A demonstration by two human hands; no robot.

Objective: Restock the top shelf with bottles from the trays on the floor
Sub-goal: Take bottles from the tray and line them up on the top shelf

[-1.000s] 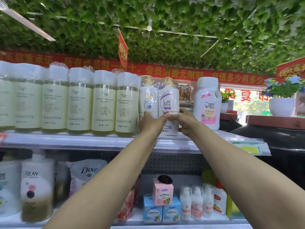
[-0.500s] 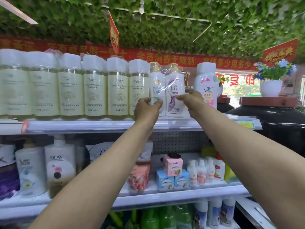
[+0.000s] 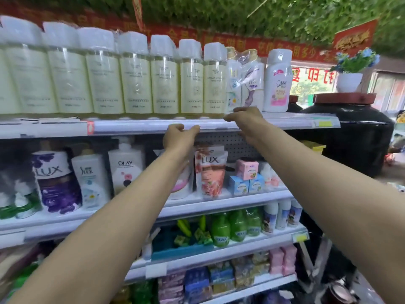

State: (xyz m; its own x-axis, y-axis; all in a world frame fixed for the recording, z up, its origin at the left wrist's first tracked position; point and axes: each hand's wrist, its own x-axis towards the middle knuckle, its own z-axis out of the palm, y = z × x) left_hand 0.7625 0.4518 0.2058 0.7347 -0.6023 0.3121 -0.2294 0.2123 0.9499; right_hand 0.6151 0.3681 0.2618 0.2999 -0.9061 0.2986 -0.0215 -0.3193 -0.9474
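Note:
A wrapped twin pack of white bottles (image 3: pixel 246 82) stands on the top shelf (image 3: pixel 285 122), between a long row of pale yellow bottles (image 3: pixel 135 80) and a white bottle with a pink label (image 3: pixel 277 82). My left hand (image 3: pixel 178 138) hangs in front of the shelf's front rail, fingers loosely curled, holding nothing. My right hand (image 3: pixel 245 117) is just below the twin pack at the shelf edge, also empty with relaxed fingers. No floor trays are in view.
Lower shelves hold Lux (image 3: pixel 211 170) and Olay (image 3: pixel 125 167) products, small boxes (image 3: pixel 246 178) and green bottles (image 3: pixel 236 224). A large black jar (image 3: pixel 350 137) with a potted flower (image 3: pixel 350 71) behind it stands to the right of the shelving.
Both hands let go of the twin pack and dropped from it to the shelf edge. The view tilted down, showing more lower shelves.

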